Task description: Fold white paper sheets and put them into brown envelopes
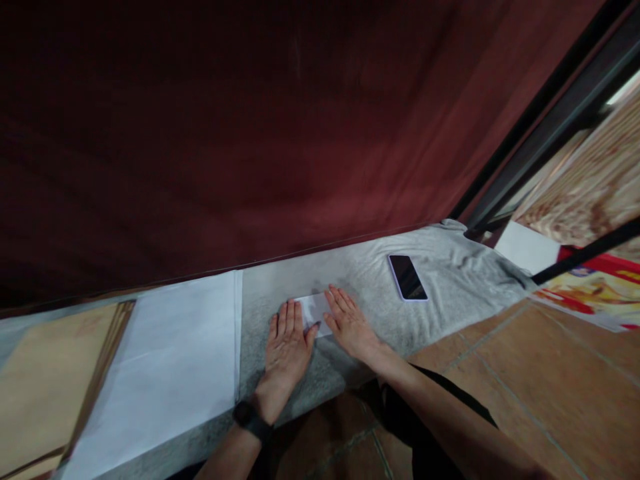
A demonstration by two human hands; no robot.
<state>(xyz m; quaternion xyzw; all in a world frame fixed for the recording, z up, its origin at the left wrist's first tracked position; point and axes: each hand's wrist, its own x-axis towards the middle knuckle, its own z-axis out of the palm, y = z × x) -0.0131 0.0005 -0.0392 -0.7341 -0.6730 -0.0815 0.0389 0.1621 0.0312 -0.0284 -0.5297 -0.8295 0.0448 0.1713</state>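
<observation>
A small folded piece of white paper (313,309) lies flat on the grey cloth (280,280) in front of me. My left hand (289,342) rests flat on its left edge, fingers stretched out and pointing away from me. Across from it, my right hand (351,325) presses the paper's right edge, also flat with the fingers extended. Both thumbs point inward over the paper. Neither hand grips anything. A dark watch band (253,421) circles my left wrist.
Left of my hands lie a stack of large white sheets (170,360) and several brown envelopes (55,373). A phone (407,277) lies to the right on the cloth. Behind rises a dark red panel (280,167). A red and yellow printed box (590,287) is beyond the black frame bars at right.
</observation>
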